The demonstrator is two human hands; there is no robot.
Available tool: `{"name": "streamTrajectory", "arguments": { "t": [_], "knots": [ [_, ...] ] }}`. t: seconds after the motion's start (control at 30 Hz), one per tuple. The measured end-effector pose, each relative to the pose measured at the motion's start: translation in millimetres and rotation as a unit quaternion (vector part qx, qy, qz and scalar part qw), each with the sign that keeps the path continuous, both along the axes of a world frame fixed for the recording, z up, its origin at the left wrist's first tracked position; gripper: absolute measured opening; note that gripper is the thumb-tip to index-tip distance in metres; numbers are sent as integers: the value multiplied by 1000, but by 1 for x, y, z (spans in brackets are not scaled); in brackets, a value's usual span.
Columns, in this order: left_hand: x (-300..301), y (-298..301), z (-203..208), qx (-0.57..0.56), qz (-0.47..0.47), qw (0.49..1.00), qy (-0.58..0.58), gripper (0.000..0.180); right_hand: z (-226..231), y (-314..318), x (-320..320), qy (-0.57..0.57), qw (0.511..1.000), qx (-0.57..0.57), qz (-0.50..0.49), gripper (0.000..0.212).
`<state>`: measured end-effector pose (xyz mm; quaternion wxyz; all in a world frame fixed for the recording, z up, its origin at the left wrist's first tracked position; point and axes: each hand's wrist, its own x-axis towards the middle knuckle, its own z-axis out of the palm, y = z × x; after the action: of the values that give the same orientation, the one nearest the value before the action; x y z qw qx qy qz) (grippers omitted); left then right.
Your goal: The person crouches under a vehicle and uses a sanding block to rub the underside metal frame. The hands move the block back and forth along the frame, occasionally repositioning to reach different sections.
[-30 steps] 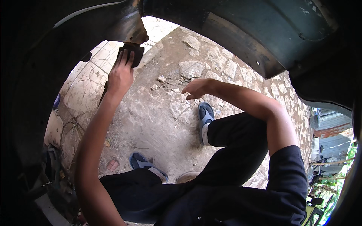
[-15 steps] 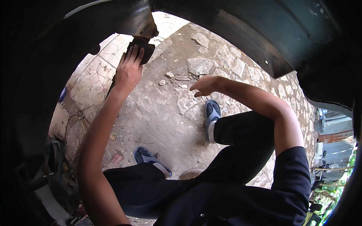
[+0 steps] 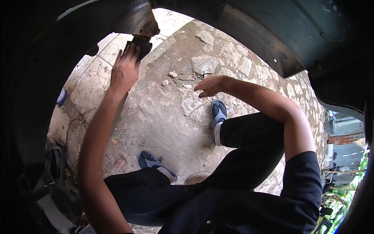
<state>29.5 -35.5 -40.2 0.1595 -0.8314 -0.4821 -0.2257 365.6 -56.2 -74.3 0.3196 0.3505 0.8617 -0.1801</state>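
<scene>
My left hand (image 3: 125, 73) reaches up to the far left, its fingers laid over a black flat piece (image 3: 145, 50). The thumb is hidden, and what the piece is made of does not show. Just above it hangs the lower end of a worn dark metal panel (image 3: 143, 24), browned along its edge. Below my left wrist, a narrow dark strip runs partly hidden behind the forearm. My right hand (image 3: 210, 85) hovers over the ground near the middle, fingers loosely bent, thumb apart, nothing in it.
Dark curved bodywork (image 3: 269, 43) arches around me, with a holed metal flange at upper right. Underfoot is rough stone and dirt ground (image 3: 163, 121), with cracked tiles (image 3: 91, 74) at left. Loose stones (image 3: 173, 74) lie ahead. Corrugated sheets (image 3: 348, 128) stand at right.
My left hand and the black piece have shifted slightly left against the metal panel's end. My right hand keeps nearly the same pose. The whole view has shifted a little.
</scene>
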Motion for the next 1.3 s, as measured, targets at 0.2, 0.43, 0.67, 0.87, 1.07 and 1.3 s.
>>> {"name": "streamTrajectory", "arguments": {
  "t": [0.2, 0.43, 0.67, 0.87, 1.07, 1.3],
  "knots": [
    [11, -4, 8, -17, -13, 1000, 3, 54, -1, 0, 2, -12, 1000, 1, -5, 53],
    [5, 6, 3, -9, -2, 1000, 20, 53, 0, 0, 3, 11, 1000, 1, 11, 53],
    [3, 7, 2, -41, 19, 999, -28, 49, 4, 0, 2, 1, 1000, 0, -8, 53],
    [10, 1, -2, 0, -16, 1000, -27, 46, 6, -2, 0, -2, 1000, -4, -2, 54],
    [10, 0, -2, 11, -39, 999, -6, 50, 7, -5, -5, 8, 1000, -5, -8, 55],
    [1, 5, -4, 13, 3, 1000, 3, 52, -3, -2, -2, -8, 1000, -8, 0, 53]
  ]
}}
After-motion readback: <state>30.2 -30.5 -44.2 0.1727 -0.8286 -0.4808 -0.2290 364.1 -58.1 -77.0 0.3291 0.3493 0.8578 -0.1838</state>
